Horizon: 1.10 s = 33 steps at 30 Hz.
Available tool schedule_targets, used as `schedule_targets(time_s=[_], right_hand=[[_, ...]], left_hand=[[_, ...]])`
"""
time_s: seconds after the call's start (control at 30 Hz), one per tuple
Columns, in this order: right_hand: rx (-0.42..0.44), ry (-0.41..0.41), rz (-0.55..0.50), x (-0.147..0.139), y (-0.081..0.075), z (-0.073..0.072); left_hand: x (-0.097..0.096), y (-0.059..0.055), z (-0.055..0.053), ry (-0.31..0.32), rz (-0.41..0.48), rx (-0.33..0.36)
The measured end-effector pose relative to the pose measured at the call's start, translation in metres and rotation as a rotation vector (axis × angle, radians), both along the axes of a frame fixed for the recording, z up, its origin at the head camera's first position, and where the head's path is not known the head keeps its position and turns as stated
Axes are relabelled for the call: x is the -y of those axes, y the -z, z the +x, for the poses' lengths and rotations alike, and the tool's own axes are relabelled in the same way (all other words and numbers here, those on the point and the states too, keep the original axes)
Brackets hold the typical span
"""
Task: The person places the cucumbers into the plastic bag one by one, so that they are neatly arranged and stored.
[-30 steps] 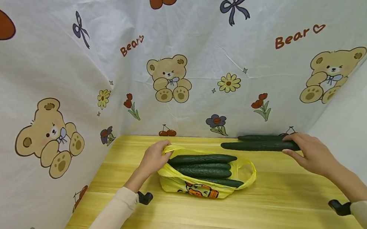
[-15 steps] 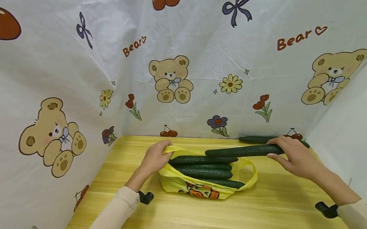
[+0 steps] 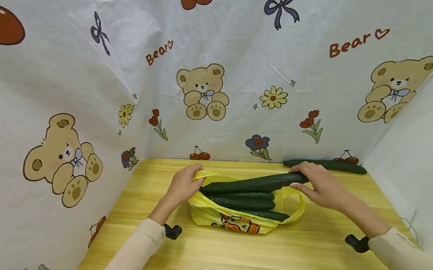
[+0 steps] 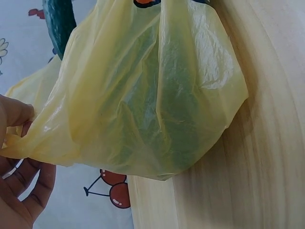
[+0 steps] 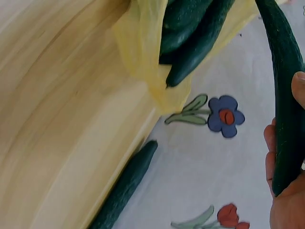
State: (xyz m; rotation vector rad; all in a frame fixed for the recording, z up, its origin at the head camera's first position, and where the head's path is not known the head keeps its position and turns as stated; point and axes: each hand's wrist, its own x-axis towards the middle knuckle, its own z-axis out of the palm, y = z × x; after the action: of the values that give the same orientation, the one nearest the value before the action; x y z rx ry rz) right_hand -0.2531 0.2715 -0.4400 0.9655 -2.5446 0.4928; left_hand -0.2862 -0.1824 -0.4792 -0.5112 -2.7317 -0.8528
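My left hand (image 3: 183, 185) pinches the rim of a yellow plastic bag (image 3: 205, 214) and holds its mouth apart; the left wrist view shows the thin film (image 4: 124, 105) stretched from thumb and fingers. Several dark green cucumbers (image 3: 239, 202) lie inside the bag. At its end, my right hand (image 3: 323, 187) grips another long cucumber (image 3: 257, 184), which stretches left across the bag's opening above the others. In the right wrist view, fingers and thumb wrap this cucumber (image 5: 288, 109), its tip out of frame.
One more cucumber (image 3: 334, 165) lies on the wooden table (image 3: 214, 263) along the back, against the patterned cloth (image 3: 230, 41) that hangs behind. A loop handle (image 3: 298, 201) of the bag spreads to the right. A thin cord (image 3: 411, 222) hangs at the right edge.
My right hand has taken a cucumber from the back right of the table and carried it left over the bag's opening. The left hand stays on the bag's rim.
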Motion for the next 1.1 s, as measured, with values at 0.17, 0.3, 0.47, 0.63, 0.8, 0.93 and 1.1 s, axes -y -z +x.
schedule_targets(time_s=[0.17, 0.3, 0.47, 0.63, 0.8, 0.93, 1.1], right_hand=[[0.021, -0.020, 0.027, 0.023, 0.008, -0.006], [0.032, -0.011, 0.059, 0.043, 0.014, -0.009], [0.061, 0.034, 0.098, 0.064, 0.017, -0.009], [0.101, 0.062, 0.120, 0.079, 0.021, -0.007], [0.137, 0.059, 0.159, 0.091, 0.029, -0.008], [0.164, 0.057, 0.161, 0.098, 0.033, -0.013], [0.172, 0.053, 0.182, 0.100, 0.035, -0.018]], left_hand=[[0.000, 0.001, 0.001, 0.000, 0.006, 0.002], [0.000, 0.001, 0.002, 0.001, 0.010, -0.001], [0.001, 0.001, 0.001, 0.010, 0.011, -0.010], [0.002, 0.001, 0.000, 0.010, 0.011, -0.023], [0.003, 0.001, 0.000, 0.007, 0.020, -0.033], [0.002, 0.001, 0.000, 0.012, 0.012, -0.029], [0.002, -0.001, 0.001, 0.004, 0.001, -0.026]])
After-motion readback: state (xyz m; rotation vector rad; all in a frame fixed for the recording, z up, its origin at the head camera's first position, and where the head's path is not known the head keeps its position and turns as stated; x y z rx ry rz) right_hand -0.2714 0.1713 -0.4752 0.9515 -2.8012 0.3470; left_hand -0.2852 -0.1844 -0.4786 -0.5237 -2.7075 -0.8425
